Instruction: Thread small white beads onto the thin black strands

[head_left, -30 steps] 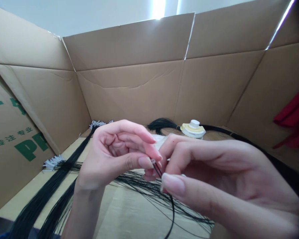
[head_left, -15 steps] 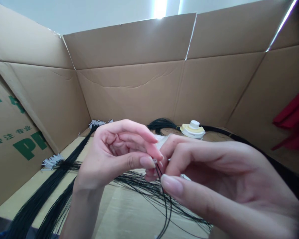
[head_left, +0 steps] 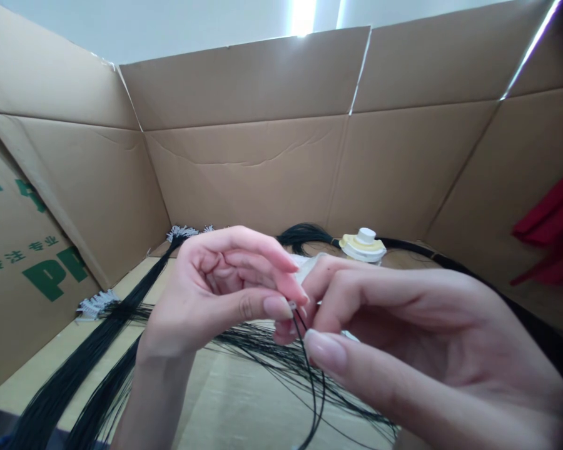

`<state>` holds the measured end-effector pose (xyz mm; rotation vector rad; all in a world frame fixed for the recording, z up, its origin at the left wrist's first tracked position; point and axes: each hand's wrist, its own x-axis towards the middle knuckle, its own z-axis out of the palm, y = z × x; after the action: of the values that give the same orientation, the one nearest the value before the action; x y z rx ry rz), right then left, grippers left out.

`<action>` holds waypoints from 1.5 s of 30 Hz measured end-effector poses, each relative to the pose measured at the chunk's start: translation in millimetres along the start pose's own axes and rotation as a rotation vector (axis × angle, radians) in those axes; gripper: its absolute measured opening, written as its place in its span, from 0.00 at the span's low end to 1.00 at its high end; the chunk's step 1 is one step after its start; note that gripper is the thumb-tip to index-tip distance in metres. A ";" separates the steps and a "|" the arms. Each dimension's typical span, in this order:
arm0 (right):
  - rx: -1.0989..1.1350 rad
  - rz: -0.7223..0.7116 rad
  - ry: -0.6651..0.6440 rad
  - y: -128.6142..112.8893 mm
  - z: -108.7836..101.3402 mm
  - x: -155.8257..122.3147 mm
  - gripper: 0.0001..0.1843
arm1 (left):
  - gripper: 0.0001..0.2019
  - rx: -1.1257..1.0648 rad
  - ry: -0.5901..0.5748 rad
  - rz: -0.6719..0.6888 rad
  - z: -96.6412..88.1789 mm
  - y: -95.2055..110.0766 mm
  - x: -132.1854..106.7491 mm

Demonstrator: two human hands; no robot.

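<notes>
Both hands meet at the middle of the view, above a cardboard surface. My left hand (head_left: 216, 294) pinches the end of a thin black cord (head_left: 312, 375) between thumb and fingers. My right hand (head_left: 403, 331) is closed too, its fingertips pressed on the same cord end right beside the left thumb. The cord hangs down in a loop below the fingers. A loose fan of thin black cords (head_left: 263, 350) lies on the surface under the hands.
Tall cardboard walls (head_left: 244, 169) enclose the work surface. Thick bundles of black cords (head_left: 79, 369) with white tips (head_left: 96, 304) run along the left. A cream and white round container (head_left: 363, 245) stands at the back, and red fabric (head_left: 551, 231) hangs at the right.
The hands have barely shifted. The hanging loop of black cord below the fingers has grown slightly longer and swung a little left.
</notes>
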<state>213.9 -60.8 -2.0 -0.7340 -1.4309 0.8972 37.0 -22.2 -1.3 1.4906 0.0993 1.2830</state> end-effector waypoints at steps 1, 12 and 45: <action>0.000 -0.003 -0.004 0.5 -0.1 -0.6 0.07 | 0.10 0.002 -0.005 0.004 0.4 -0.1 0.2; -0.005 0.028 -0.114 -4.2 2.2 4.6 0.13 | 0.11 0.084 0.035 -0.003 -0.1 2.3 -1.1; -0.002 -0.023 -0.343 -10.4 2.9 18.8 0.09 | 0.21 0.279 0.025 -0.066 1.1 24.3 -5.8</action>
<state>210.5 -50.0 16.5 -0.5815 -1.7377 1.0394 22.1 -36.0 13.2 1.6929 0.3527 1.2728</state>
